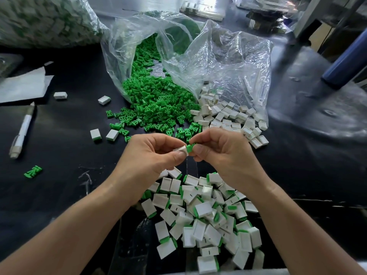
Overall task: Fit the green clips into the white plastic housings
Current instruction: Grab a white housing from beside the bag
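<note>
Where the two hands meet above the black desk (65, 155), the left hand (151, 153) pinches a white housing (181, 149) between thumb and curled fingers (175, 155). The right hand (220, 153), fingers curled likewise, grips a green clip (191, 148) and holds it against the housing's open end. How far the clip is in: cannot tell.

Beyond the hands, a heap of loose green clips (156, 102) spills from a clear plastic bag (228, 62) lying open on the desk. Just right of it, touching the green heap, a spread of empty white housings (232, 118), partly under the bag's edge.

Nearer the person, under the wrists, a pile of assembled pieces (208, 215), white with green ends showing.

Left side: a white pen (21, 132), a sheet of paper (21, 86), one stray clip (33, 172), a few scattered white pieces.
</note>
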Available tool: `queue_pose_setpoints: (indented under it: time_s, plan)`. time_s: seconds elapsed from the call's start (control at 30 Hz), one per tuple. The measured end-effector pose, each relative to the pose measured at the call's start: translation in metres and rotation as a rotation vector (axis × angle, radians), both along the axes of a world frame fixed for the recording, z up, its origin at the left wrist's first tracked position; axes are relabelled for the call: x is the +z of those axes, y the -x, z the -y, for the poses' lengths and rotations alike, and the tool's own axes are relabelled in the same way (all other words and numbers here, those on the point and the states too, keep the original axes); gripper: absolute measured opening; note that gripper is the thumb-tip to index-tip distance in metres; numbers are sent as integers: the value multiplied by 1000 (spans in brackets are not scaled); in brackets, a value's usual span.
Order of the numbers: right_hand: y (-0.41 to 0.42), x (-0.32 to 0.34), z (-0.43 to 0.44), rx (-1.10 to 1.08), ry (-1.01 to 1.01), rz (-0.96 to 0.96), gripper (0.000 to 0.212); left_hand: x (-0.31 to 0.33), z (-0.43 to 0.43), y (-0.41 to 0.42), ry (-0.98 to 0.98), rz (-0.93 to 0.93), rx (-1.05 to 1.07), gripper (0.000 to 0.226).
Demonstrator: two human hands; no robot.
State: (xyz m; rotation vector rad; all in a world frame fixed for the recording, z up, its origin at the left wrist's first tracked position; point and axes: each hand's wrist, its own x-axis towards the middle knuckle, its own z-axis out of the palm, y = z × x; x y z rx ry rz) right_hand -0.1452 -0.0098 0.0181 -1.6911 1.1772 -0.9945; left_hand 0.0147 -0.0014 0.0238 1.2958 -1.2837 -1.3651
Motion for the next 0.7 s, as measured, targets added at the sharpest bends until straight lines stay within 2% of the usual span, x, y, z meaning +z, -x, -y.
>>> queue_pose_setpoints:
  time_s: [0.37,0.57,0.7]
  plan:
    - [0,-2,-1,11,0,-53,25,0,-1,-2,10,-17,-15,8]
    - [-3,0,-5,50,8,-304,22,0,-2,-2,9,-52,0,10]
    - [-6,1,-8,61,23,-276,18,1,-1,-2,0,-105,-30,8]
